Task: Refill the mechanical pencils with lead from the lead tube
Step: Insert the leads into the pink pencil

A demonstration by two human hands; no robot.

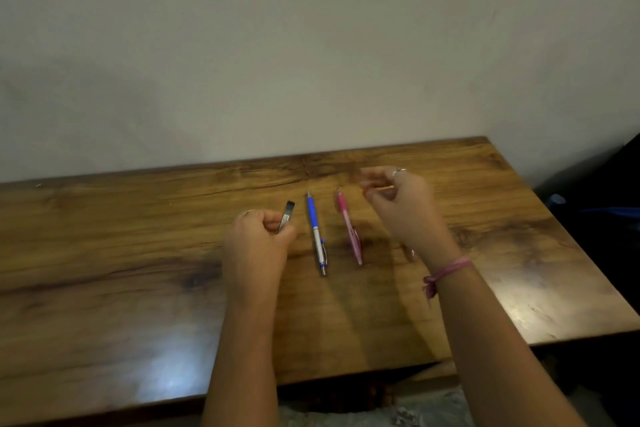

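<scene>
Close to us we see two bare arms reaching out over a brown wooden table (104, 288), and a pink string band (446, 270) is tied on the right wrist. The left hand (258, 243) has its fingers curled round the lead tube (286, 217), a small dark flat tube that sticks up out of the fist. There is a pale label on the tube, but the writing is too small for us to read. Just right of that hand the blue and silver pencil (317, 232) lies flat on the table, its tip pointing away from us. Beside it, a little further right, lies the pink pencil (349, 227), also flat and pointing away. The two pencils lie side by side and do not touch. Further off, the right hand (398, 204) is lifted above the table with its fingers bent, pinching a small orange thing (375, 190) that is too blurry for us to name. A silver ring (398, 170) sits on one finger. Behind the table stands a plain pale wall (311, 45), and something dark (595, 218) fills the right edge.
</scene>
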